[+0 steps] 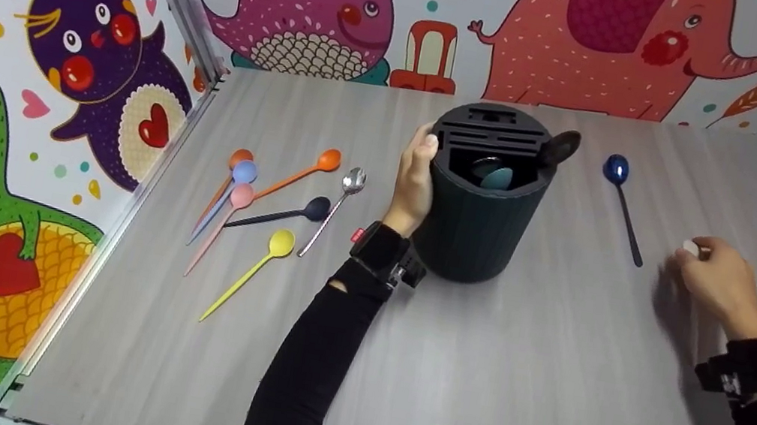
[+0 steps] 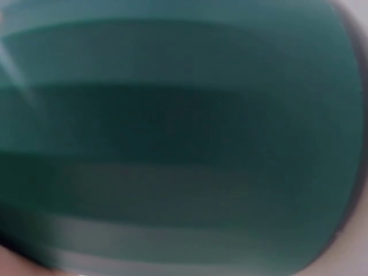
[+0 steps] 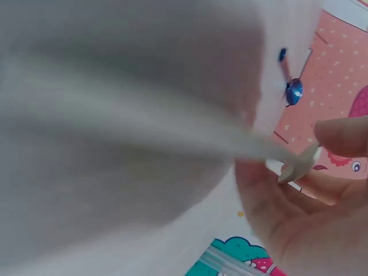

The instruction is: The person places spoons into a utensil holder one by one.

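My left hand [image 1: 413, 187] grips the left side of a dark green ribbed utensil holder [image 1: 475, 228], which fills the left wrist view. Its black slotted top has an opening with a teal spoon [image 1: 497, 178] inside, and a dark spoon [image 1: 562, 148] sticks out at the right rim. On the right, my right hand [image 1: 720, 286] pinches a white spoon [image 3: 300, 164] near its bowl. The spoon's handle runs back toward the right wrist camera and is blurred. A blue spoon [image 1: 617, 170] with a dark handle lies between the holder and my right hand.
Several spoons lie at the left of the table [image 1: 471, 394], among them a yellow spoon [image 1: 281, 244], a pink spoon [image 1: 241, 196], an orange spoon [image 1: 329, 160] and a silver spoon [image 1: 354, 180]. Walls with cartoon animals [image 1: 320, 6] bound the table at the back and left.
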